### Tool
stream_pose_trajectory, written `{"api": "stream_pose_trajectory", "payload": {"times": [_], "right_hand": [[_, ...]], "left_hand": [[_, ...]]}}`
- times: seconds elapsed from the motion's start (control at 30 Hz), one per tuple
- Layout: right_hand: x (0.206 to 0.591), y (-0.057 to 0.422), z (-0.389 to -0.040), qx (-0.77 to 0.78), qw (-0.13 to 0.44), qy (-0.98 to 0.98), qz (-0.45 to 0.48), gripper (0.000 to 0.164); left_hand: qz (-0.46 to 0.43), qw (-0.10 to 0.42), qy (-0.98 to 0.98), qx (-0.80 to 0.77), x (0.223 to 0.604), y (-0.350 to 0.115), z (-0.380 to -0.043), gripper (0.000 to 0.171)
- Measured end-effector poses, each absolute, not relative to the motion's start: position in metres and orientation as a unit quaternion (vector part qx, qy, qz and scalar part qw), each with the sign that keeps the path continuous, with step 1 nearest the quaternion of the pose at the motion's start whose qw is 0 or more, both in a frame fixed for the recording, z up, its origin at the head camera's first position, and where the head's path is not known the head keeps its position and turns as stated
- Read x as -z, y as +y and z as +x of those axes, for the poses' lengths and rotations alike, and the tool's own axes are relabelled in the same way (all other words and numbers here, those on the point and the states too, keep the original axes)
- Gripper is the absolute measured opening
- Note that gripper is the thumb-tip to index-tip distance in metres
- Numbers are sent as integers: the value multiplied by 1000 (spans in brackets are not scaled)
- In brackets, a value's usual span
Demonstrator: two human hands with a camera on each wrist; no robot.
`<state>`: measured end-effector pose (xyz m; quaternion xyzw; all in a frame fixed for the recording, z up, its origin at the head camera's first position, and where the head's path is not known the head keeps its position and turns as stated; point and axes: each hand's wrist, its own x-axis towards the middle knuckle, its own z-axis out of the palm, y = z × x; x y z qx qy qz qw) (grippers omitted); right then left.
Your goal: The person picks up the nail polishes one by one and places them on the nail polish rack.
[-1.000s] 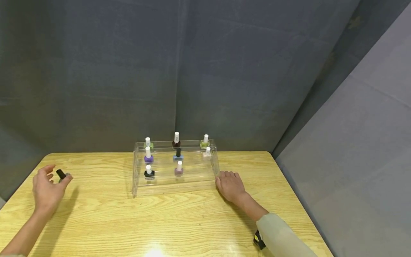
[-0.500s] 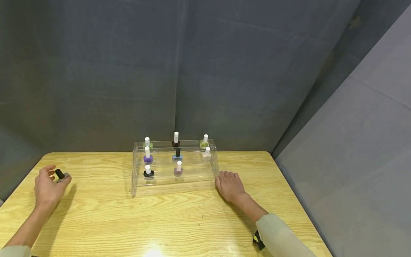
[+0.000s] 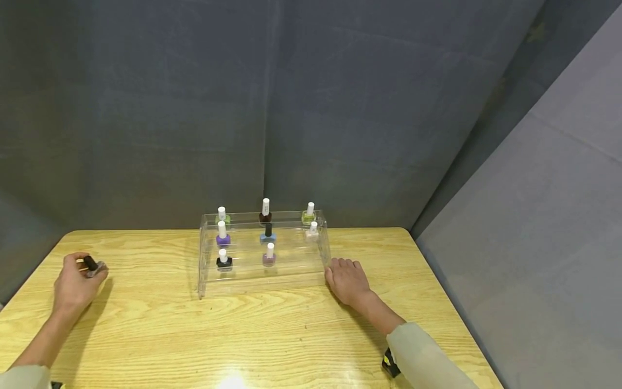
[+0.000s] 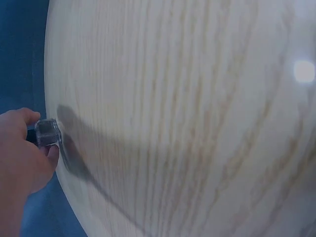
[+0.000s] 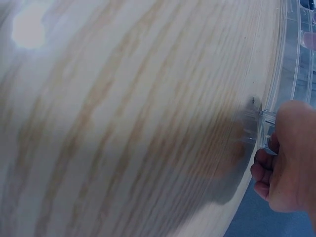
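My left hand is at the left end of the table, pinching a small nail polish bottle with a black cap between thumb and fingers. In the left wrist view, the bottle shows clear, greyish glass, its base facing the tabletop. A clear tiered display rack stands at the middle back. My right hand grips the rack's front right corner; in the right wrist view, its fingers curl beside that corner. Nail polish bottles stand on the tiers, including a purple one and a blue one with black cap.
The wood-grain table reaches back to a dark grey curtain. A light grey panel rises along the right side. A black object with a yellow mark shows beside the right sleeve.
My left hand has shifted slightly right, and its fingers have closed in on the bottle, which has tilted a little. My right hand stays on the rack's corner.
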<state>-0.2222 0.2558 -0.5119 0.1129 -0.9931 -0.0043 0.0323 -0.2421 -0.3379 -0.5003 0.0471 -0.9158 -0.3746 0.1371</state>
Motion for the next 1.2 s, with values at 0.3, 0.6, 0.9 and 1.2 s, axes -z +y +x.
{"api": "stream_pose_trajectory", "payload": {"times": [0.3,0.6,0.9,1.2], "right_hand": [[512,256,-222,-3,46,-992,121,33],[509,256,-222,5,38,-992,120,32],[511,257,-222,6,28,-992,119,34],[510,257,-223,26,38,-991,122,33]], "left_hand": [[28,143,-922,358,506,-339,-243,55],[26,140,-919,367,501,-332,-242,52],[-13,149,-910,388,493,-308,-239,47],[-62,150,-892,422,478,-273,-239,45]]}}
